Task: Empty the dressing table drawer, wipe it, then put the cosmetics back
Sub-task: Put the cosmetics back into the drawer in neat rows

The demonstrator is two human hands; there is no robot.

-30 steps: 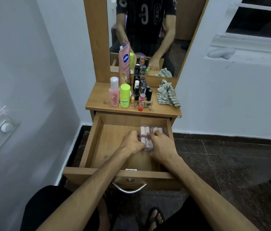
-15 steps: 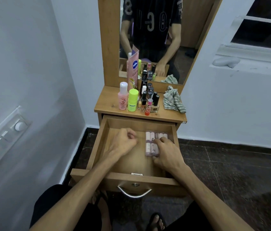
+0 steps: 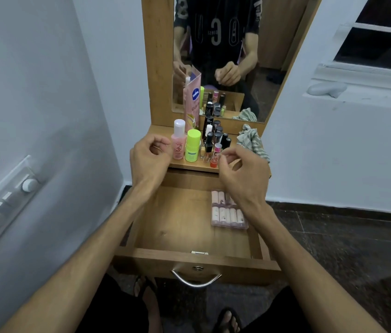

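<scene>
Both hands (left (image 3: pixel 150 156), right (image 3: pixel 242 174)) have lifted from the drawer (image 3: pixel 180 227), loosely curled, empty

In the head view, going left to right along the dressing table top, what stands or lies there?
Pink bottle with white cap → neon green stick tube → cluster of dark-capped nail polish bottles → crumpled green-and-white striped cloth.

Both hands are lifting away from the clear pink lipstick pack (image 3: pixel 229 213), now reaching toward the bottles on the desk (image 3: pixel 190 165).
</scene>
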